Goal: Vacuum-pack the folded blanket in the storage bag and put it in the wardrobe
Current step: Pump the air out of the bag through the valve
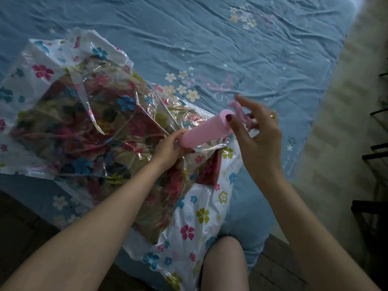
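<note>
Bag: the storage bag (195, 225) lies on the bed, clear on top with white flowered edges; it reaches from the left of the view down to the near edge of the bed, beside the person's knee (224, 261).
Blanket: the folded blanket (88, 131) sits inside the bag, its dark floral pattern showing through the crinkled plastic; the plastic lies loose and wrinkled over it.
Pump: a pink hand pump (204, 131) is tilted, its lower end down on the bag's top face, its upper end pointing up and to the right; its handle (241, 114) is blurred and partly behind the right hand.
Left hand: the left hand (170, 147) has its fingers curled round the pump's lower end, right where it meets the bag.
Right hand: the right hand (260, 131) is at the pump's top end — thumb on the rim of the barrel, fingers bent around the blurred handle; how firmly it grips I cannot tell. A ring shows on one finger.
Bed: the blue sheet (189, 38) is creased, with printed flowers and stars — a bare mattress edge (336, 101) runs along the right.
</note>
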